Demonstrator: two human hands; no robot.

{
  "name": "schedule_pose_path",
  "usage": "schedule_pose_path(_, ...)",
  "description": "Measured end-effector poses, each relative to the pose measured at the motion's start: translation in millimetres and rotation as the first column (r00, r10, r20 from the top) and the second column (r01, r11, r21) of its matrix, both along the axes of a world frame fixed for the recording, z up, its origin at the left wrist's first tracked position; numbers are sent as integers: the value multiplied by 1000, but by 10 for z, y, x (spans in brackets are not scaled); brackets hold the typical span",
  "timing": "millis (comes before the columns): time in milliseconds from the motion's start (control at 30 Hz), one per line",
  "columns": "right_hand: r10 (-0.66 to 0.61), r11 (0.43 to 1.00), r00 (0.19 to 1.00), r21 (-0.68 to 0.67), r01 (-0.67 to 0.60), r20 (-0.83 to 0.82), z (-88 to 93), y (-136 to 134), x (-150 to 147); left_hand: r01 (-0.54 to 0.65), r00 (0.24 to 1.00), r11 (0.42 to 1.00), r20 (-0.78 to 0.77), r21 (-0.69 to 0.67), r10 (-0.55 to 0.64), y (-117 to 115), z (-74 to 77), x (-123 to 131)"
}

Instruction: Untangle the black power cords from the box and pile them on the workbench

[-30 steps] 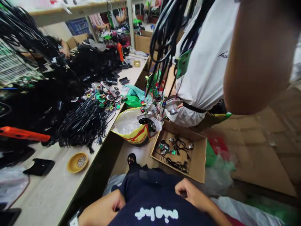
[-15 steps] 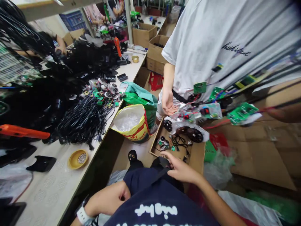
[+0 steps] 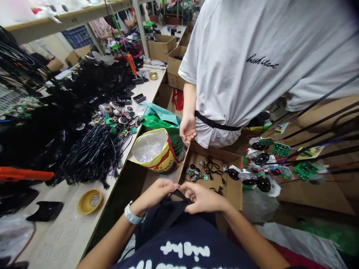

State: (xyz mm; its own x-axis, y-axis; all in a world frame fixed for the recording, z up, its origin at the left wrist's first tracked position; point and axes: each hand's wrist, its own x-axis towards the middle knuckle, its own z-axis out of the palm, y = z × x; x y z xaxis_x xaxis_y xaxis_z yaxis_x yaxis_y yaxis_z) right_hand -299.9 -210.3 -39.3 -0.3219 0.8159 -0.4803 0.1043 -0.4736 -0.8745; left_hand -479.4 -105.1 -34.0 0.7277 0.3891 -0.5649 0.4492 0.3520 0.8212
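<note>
Over my lap, my left hand (image 3: 157, 193) and my right hand (image 3: 206, 198) meet with their fingertips close together. Both hands have their fingers closed on a flat black strap (image 3: 181, 195), which runs down across my dark shirt. The strap's end is partly hidden by the fingers. Just beyond my hands sits an open cardboard box (image 3: 234, 186) with black cables (image 3: 211, 168) and small round parts (image 3: 193, 170) inside.
A person in a white shirt (image 3: 241, 71) stands opposite, beside hanging wired circuit boards and speakers (image 3: 260, 158). Left, a bench (image 3: 53, 235) carries cables (image 3: 92, 153), an orange tool (image 3: 25, 173) and a bowl of small metal pieces (image 3: 81, 203). A yellow-red bag (image 3: 165, 164) stands between.
My left hand has come up from my lap to join my right hand at the strap. The person's bundle of boards has swung right, away from the box.
</note>
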Motion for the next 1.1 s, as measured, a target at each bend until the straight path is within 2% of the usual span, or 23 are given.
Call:
schedule_pose_path(100,-76,990,988,-124,59,-132,-65,-126,-24,-106,994,991,21,-85,109,71,14,48)
schedule_pose_path(200,-284,948,932,-212,237,-225,-117,-224,-151,-141,990,982,9,-126,143,117,49,87)
schedule_pose_path(300,-442,891,871,-220,398,-214,-129,-271,-264,-140,990,982,-14,-126,140,112,67,93)
schedule_pose_path(400,-439,895,884,-161,416,-159,-78,-283,-264,-138,990,983,-24,-121,136,48,54,44)
schedule_pose_path(567,-365,929,925,-108,354,-106,31,-314,-169,-158,987,970,-50,-183,151,-89,-40,-99)
schedule_pose_path(800,-348,935,934,-107,338,-81,-7,-364,-157,-206,978,945,-34,-253,204,-203,-157,-167)
schedule_pose_path(967,-412,895,905,-235,379,-110,-54,-372,-137,-255,963,912,-2,-321,268,-341,-188,-159)
schedule_pose_path(1100,-430,869,897,-317,380,-103,-89,-365,-123,-311,938,828,-10,-467,347,-414,-203,-163)
